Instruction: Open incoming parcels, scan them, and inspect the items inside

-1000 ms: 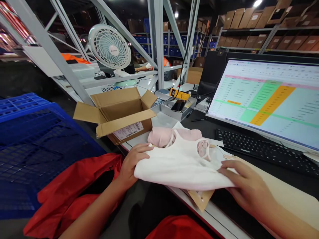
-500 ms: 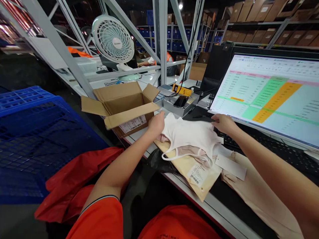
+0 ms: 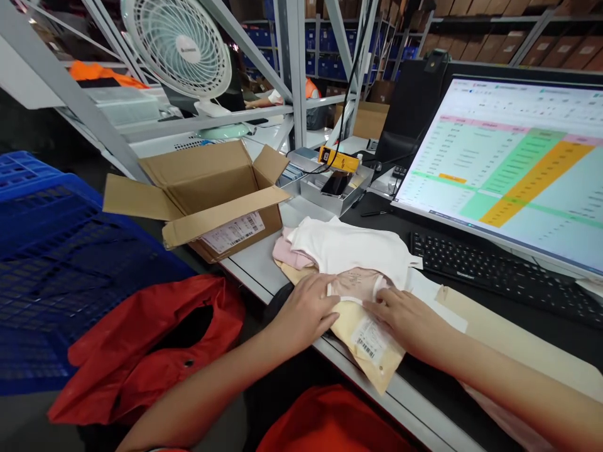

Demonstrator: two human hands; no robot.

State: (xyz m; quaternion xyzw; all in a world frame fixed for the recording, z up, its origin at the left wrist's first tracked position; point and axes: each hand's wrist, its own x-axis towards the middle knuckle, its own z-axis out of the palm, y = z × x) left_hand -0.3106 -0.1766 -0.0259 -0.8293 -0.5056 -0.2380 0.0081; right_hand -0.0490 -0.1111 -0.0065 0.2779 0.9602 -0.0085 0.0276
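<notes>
A white strappy top (image 3: 360, 248) with a beige inner lining lies spread on the desk, over a pale yellow mailer bag (image 3: 342, 323) with a printed label. At the top's near edge, my left hand (image 3: 306, 311) has its fingers bent onto the left strap. My right hand (image 3: 407, 320) pinches the strap on the other side, its fingertips partly hidden by the cloth. Pinkish fabric (image 3: 289, 251) shows under the top's left side. Beneath my right forearm lies a beige garment or wrapping (image 3: 509, 326), partly covered.
An open cardboard box (image 3: 226, 216) stands at the desk's left edge. Behind are a grey tray (image 3: 332, 201) of small items and a fan (image 3: 183, 50). A keyboard (image 3: 471, 270) and monitor (image 3: 499, 169) occupy the right. A blue crate (image 3: 61, 270) stands left; another person (image 3: 282, 94) sits beyond the frame.
Both hands have come down from the top's far corners to its near strap edge. The loose straps are drawn in between them, and the view has shifted closer.
</notes>
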